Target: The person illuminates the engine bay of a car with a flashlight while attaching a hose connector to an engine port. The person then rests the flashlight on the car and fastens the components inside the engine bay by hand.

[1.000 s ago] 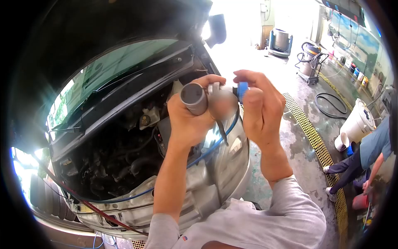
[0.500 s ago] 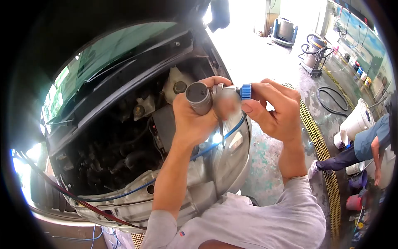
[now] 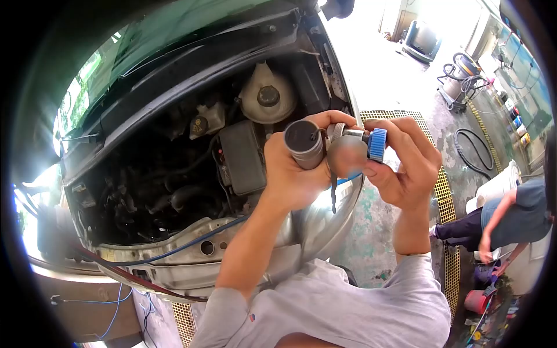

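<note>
My left hand (image 3: 287,180) is wrapped around a tool with a dark grey cylinder (image 3: 304,145), its round end facing up at me. A metal fitting (image 3: 355,134) runs from the cylinder's side to a ribbed blue knob (image 3: 378,145). The thumb and fingers of my right hand (image 3: 411,165) are closed on that knob. Part of the tool between my hands is blurred, so I cannot tell its exact kind. A short dark strap (image 3: 333,194) hangs below it. Both hands are over the front corner of a car with its engine bay (image 3: 151,191) exposed.
A blue hose (image 3: 191,250) lies across the car's front edge. In the bay are a whitish reservoir (image 3: 267,98) and a black box (image 3: 241,156). On the right, a person (image 3: 516,214) bends near buckets (image 3: 502,180). A vacuum cleaner (image 3: 458,84) stands farther back.
The view has shifted, and my hands with the tool appear farther right and slightly lower. My grip looks the same. The person at right has both arms reaching down.
</note>
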A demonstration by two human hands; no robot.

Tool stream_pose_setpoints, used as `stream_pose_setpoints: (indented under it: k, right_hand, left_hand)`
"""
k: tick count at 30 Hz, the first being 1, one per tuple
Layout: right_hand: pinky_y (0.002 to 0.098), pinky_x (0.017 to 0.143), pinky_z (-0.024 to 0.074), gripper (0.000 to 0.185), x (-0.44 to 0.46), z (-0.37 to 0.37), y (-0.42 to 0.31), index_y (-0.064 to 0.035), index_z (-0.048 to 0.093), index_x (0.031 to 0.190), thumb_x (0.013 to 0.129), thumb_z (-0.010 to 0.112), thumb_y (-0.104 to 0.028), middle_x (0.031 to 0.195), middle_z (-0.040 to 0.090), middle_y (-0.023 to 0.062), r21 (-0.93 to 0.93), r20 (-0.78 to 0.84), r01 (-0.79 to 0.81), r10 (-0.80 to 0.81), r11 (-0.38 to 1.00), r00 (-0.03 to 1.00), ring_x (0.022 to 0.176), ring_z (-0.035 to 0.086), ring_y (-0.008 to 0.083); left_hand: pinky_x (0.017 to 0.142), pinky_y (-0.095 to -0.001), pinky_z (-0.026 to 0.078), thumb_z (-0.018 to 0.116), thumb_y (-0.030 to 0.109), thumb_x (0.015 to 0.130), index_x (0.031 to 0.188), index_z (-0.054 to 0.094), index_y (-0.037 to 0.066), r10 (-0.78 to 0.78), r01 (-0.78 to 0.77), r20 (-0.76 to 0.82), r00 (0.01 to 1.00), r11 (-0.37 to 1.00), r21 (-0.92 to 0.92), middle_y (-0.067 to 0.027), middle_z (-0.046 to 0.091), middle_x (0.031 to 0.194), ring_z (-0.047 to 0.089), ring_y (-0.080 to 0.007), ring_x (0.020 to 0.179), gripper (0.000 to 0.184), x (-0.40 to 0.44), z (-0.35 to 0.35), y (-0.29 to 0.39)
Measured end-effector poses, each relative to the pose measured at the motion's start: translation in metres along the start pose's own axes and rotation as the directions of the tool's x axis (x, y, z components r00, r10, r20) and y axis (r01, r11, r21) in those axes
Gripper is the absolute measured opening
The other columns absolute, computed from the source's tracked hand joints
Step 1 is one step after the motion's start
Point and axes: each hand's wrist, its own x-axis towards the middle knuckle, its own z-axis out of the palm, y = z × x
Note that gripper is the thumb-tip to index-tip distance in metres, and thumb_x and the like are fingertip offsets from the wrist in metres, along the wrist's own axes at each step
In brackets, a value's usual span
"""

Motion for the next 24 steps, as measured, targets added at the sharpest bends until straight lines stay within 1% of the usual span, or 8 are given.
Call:
stream_pose_setpoints:
  k: [4, 7, 9, 12, 15, 18, 21, 24]
  right_hand:
    - [0.0315, 0.066, 0.0530, 0.048, -0.020, 0.021, 0.009, 0.0013, 0.068, 0.115, 0.080, 0.083, -0.028, 0.086, 0.067, 0.0114, 0.275, 0.043, -0.211, 0.208, 0.938, 0.977, 0.074, 0.066, 0.0181]
    - [0.0308, 0.061, 0.0508, 0.041, -0.077, 0.033, 0.038, 0.0003, 0.066, 0.115, 0.094, 0.072, -0.034, 0.079, 0.066, 0.0080, 0.381, 0.462, -0.505, 0.314, 0.775, 0.830, 0.070, 0.064, 0.0161]
    - [0.0277, 0.053, 0.0454, 0.035, -0.116, 0.051, 0.034, 0.0004, 0.067, 0.109, 0.101, 0.062, -0.033, 0.069, 0.062, 0.0024, 0.617, 0.597, -0.739, 0.450, 0.271, 0.664, 0.061, 0.059, 0.0115]
    - [0.0280, 0.045, 0.0382, 0.035, -0.131, 0.056, 0.032, 0.0087, 0.062, 0.107, 0.106, 0.053, -0.025, 0.062, 0.053, 0.0007, 0.790, 0.493, -0.602, 0.462, 0.117, 0.737, 0.047, 0.047, 0.0098]
    - [0.0248, 0.041, 0.0346, 0.038, -0.101, 0.047, 0.028, 0.0114, 0.060, 0.108, 0.106, 0.053, -0.026, 0.059, 0.047, -0.0006, 0.708, 0.490, -0.657, 0.490, 0.258, 0.721, 0.044, 0.040, 0.0055]
    - [0.0216, 0.040, 0.0312, 0.027, -0.064, 0.046, 0.032, 0.0024, 0.064, 0.120, 0.104, 0.056, -0.019, 0.057, 0.048, -0.0057, 0.672, 0.536, -0.726, 0.581, 0.146, 0.613, 0.044, 0.042, 0.0025]
    - [0.0214, 0.037, 0.0299, 0.028, -0.046, 0.042, 0.054, 0.0021, 0.063, 0.126, 0.104, 0.055, -0.015, 0.057, 0.051, -0.0033, 0.701, 0.548, -0.699, 0.520, 0.142, 0.655, 0.041, 0.042, 0.0032]
    - [0.0207, 0.037, 0.0285, 0.030, -0.026, 0.038, 0.089, 0.0035, 0.063, 0.127, 0.103, 0.058, -0.014, 0.068, 0.060, 0.0014, 0.687, 0.572, -0.701, 0.454, 0.190, 0.683, 0.041, 0.041, 0.0035]
  left_hand:
    - [0.057, -0.0269, 0.057, 0.080, 0.021, 0.083, 0.120, 0.058, -0.012, -0.192, 0.158, -0.058, 0.980, 0.917, -0.366, -0.0195, 0.071, 0.098, 0.069, -0.0196, 0.070, 0.054, -0.005, -0.008, 0.001]
    - [0.048, -0.0274, 0.054, 0.078, 0.026, 0.082, 0.122, 0.054, -0.012, -0.131, 0.105, -0.039, 0.991, 0.912, -0.397, -0.0224, 0.069, 0.097, 0.067, -0.0209, 0.061, 0.060, -0.009, -0.024, -0.009]
    - [0.049, -0.0255, 0.054, 0.075, 0.031, 0.083, 0.123, 0.054, -0.007, -0.217, 0.147, -0.120, 0.969, 0.893, -0.426, -0.0219, 0.068, 0.102, 0.067, -0.0195, 0.064, 0.059, -0.013, -0.033, -0.015]
    - [0.049, -0.0207, 0.044, 0.070, 0.043, 0.087, 0.128, 0.057, 0.004, -0.265, 0.154, -0.225, 0.938, 0.896, -0.416, -0.0100, 0.067, 0.103, 0.056, -0.0085, 0.057, 0.058, -0.024, -0.055, -0.032]
    - [0.047, -0.0254, 0.043, 0.063, 0.038, 0.095, 0.130, 0.053, -0.003, -0.286, 0.107, -0.289, 0.913, 0.855, -0.507, -0.0195, 0.066, 0.108, 0.055, -0.0143, 0.056, 0.055, -0.032, -0.074, -0.054]
    - [0.047, -0.0256, 0.043, 0.061, 0.044, 0.098, 0.134, 0.052, -0.001, -0.307, 0.072, -0.350, 0.885, 0.833, -0.549, -0.0164, 0.067, 0.112, 0.055, -0.0134, 0.055, 0.057, -0.026, -0.082, -0.057]
    - [0.048, -0.0255, 0.045, 0.064, 0.046, 0.096, 0.133, 0.053, -0.002, -0.288, 0.228, -0.451, 0.845, 0.956, -0.183, -0.0162, 0.068, 0.114, 0.057, -0.0134, 0.055, 0.062, -0.025, -0.105, -0.055]
    - [0.048, -0.0248, 0.046, 0.066, 0.051, 0.094, 0.129, 0.055, -0.005, -0.301, 0.294, -0.442, 0.845, 0.952, -0.087, -0.0181, 0.069, 0.110, 0.061, -0.0143, 0.056, 0.067, -0.018, -0.128, -0.040]
